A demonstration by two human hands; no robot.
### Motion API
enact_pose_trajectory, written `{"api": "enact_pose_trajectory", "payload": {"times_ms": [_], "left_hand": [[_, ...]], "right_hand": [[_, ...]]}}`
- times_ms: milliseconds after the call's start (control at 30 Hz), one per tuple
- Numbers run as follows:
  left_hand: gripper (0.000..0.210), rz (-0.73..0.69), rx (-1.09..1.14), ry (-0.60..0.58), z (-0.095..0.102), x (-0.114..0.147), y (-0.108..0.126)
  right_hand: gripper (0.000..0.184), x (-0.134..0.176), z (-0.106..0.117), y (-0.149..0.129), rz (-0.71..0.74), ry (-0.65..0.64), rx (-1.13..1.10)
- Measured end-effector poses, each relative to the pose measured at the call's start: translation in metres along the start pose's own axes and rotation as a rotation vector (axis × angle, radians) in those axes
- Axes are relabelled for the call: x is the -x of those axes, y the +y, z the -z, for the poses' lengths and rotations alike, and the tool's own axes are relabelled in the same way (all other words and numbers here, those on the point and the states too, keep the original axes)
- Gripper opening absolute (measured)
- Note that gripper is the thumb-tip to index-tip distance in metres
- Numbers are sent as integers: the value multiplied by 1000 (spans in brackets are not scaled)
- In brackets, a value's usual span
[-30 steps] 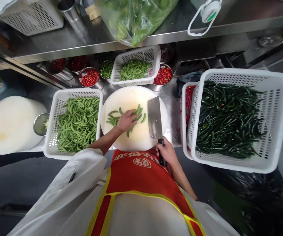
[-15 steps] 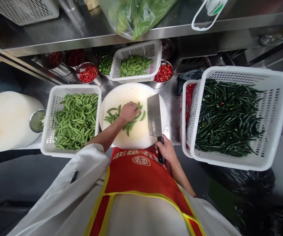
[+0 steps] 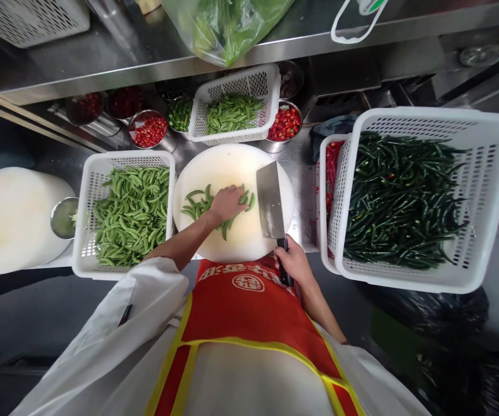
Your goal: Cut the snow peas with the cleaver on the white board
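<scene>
On a round white cutting board (image 3: 240,248) lies a small pile of green pea pods (image 3: 197,205). My left hand (image 3: 227,203) rests on the pods, fingers curled over some of them; the fingertips are partly hidden. My right hand (image 3: 295,259) is closed around the black handle of a cleaver (image 3: 270,199). The cleaver's broad blade lies over the right part of the board, a little apart from the pods. Left of the board stands a white basket (image 3: 80,231) full of whole pea pods (image 3: 132,214).
A large basket (image 3: 487,190) of dark green chillies stands at the right, beside one with red chillies (image 3: 332,167). Behind the board are a smaller basket of cut pods (image 3: 234,112) and steel pots of chopped red chillies (image 3: 149,132). A steel shelf (image 3: 145,72) overhangs the back.
My left hand has shifted slightly on the pods, its fingers reaching a bit further right over them. The cleaver stays in my right hand. The view has moved slightly.
</scene>
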State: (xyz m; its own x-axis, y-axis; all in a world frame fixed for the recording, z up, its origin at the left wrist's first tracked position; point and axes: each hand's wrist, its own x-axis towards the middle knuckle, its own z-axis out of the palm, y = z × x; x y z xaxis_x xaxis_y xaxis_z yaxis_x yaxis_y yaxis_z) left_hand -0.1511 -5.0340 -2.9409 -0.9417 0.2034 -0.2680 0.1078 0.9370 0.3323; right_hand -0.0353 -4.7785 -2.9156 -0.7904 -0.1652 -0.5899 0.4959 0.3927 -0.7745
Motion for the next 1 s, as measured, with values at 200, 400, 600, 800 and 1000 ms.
{"api": "enact_pose_trajectory", "payload": {"times_ms": [200, 400, 600, 800, 1000], "left_hand": [[21, -29, -32, -21, 0, -7, 16], [39, -79, -54, -1, -7, -3, 29], [25, -269, -13, 30, -6, -28, 3], [33, -432, 153, 57, -1, -50, -28], [34, -403, 170, 71, -6, -35, -41]], "right_hand": [[8, 1, 0, 1, 5, 2, -7], [7, 3, 5, -6, 26, 5, 22], [7, 1, 20, -11, 42, 67, 156], [21, -1, 25, -19, 158, 141, 410], [39, 5, 17, -27, 131, 70, 453]]}}
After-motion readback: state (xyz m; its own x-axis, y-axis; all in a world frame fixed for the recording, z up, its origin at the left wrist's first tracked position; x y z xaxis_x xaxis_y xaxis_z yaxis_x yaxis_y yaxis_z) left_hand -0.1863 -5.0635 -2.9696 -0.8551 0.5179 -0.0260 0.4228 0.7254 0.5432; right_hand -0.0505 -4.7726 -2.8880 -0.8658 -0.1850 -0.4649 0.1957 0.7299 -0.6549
